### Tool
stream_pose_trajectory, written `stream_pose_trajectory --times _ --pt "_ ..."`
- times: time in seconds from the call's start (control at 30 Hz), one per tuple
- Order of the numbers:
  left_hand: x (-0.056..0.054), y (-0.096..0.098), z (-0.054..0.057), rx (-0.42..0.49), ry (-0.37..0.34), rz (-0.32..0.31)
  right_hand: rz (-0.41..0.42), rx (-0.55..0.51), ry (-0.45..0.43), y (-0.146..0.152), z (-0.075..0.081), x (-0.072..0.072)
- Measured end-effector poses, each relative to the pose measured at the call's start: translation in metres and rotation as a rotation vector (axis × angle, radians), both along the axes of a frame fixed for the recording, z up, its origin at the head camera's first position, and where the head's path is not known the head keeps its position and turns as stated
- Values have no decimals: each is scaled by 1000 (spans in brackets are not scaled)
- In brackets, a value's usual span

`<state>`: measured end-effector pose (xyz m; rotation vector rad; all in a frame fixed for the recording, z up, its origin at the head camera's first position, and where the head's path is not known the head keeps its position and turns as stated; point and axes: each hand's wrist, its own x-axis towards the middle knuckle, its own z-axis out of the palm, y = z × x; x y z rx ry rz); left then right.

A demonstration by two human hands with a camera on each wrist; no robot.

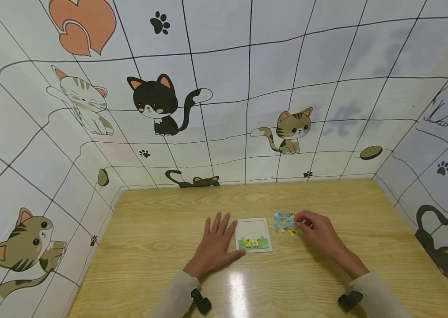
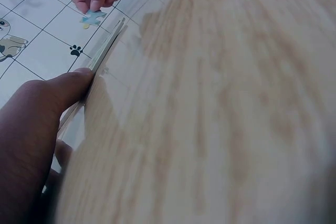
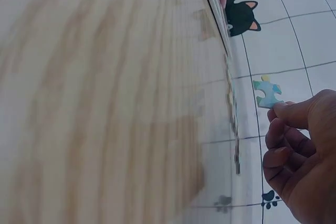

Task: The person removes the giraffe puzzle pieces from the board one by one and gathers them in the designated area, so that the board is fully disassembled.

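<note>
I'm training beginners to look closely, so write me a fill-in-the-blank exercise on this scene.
1. The hand pinching a puzzle piece is the person's ____ one.
2. In the right wrist view, that piece's topmost tab is coloured ____.
3. In the head view, the placed pieces lie in the ____ part of the puzzle frame.
Missing words: right; yellow; lower.

On my feed I count one left hand [image 1: 216, 249], one right hand [image 1: 321, 229], two sleeves [image 1: 176, 292], two wrist devices [image 1: 201, 302], one table [image 1: 160, 221], one tray [image 1: 252, 229], one pinched puzzle piece [image 3: 270, 93] and one cluster of loose pieces [image 1: 283, 221], too small for me to number. On the walls [image 1: 228, 126], my head view gives seven cats [image 1: 154, 98], five paw prints [image 1: 157, 25], two hearts [image 1: 100, 22] and two brown ovals [image 1: 371, 152].
</note>
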<state>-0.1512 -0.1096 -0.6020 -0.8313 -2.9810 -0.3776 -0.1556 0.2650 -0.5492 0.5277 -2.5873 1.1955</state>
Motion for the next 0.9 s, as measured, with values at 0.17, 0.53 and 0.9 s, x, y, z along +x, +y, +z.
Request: stream_pose_trajectory --times 0.17,0.53,0.9 --pt "0 -1 -3 -9 -4 -1 -14 10 18 12 -8 -1" --pt "-2 0 -2 -7 16 -6 -74 31 -13 32 -11 1" --pt "-2 -1 -3 18 14 -9 -77 77 -125 45 -14 2"
